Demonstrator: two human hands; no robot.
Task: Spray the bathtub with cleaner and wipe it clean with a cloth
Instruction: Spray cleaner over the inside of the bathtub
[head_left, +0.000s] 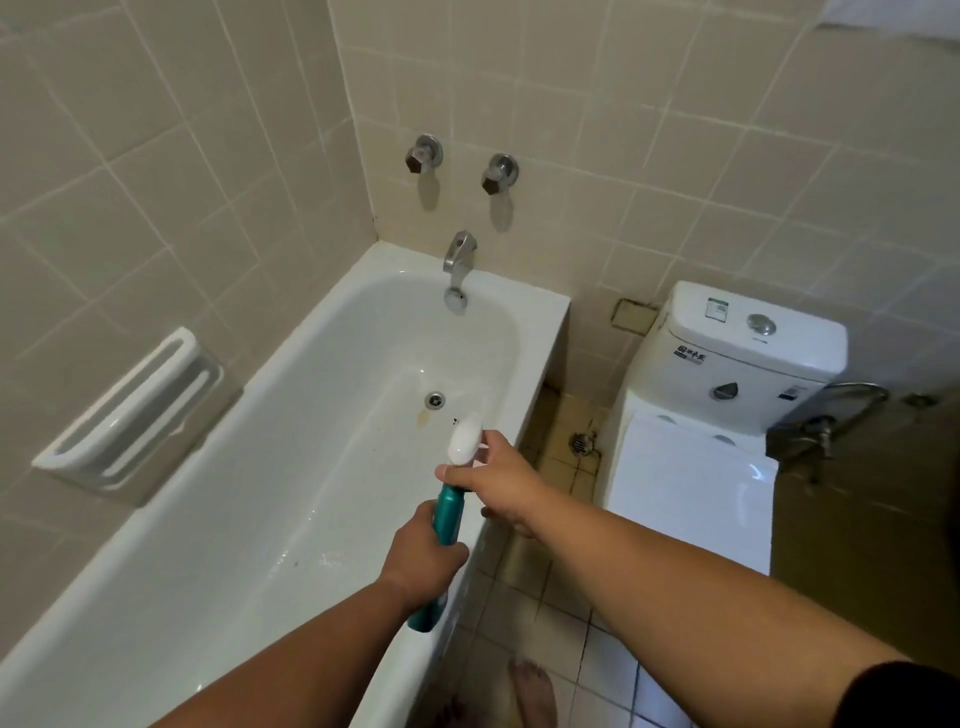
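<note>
Hands: both on one teal plastic cleaner bottle (448, 514), neither free.
Grip, low: left hand (423, 553) wrapped round the lower body of the bottle, holding firmly.
Grip, high: right hand (498, 483) with thumb and fingers closed round the neck, just under the white rounded top (465, 436); pressing or twisting, cannot tell.
Bottle position: tilted, top aimed far toward the drain end, held over the right rim of the white enamel bathtub (543, 332).
Tub floor: brownish stain (425, 417) just near of the round metal drain (435, 400); a few dark specks and wet glints further near.
Cloth: not in view.
Step in hand: likely readying or starting the spray; wiping apparently not begun.
Next move calls for: nozzle kept pointed into the basin rather than at the rim or the floor tiles, a steady lower grip while the top is worked, then coverage from the stained drain area back along the floor and walls; after that, a cloth to be fetched.
Surroundings: chrome spout (457, 260) on the far wall, white ceramic soap dish (130, 415) on the left wall, white toilet (727, 364) to the right.
</note>
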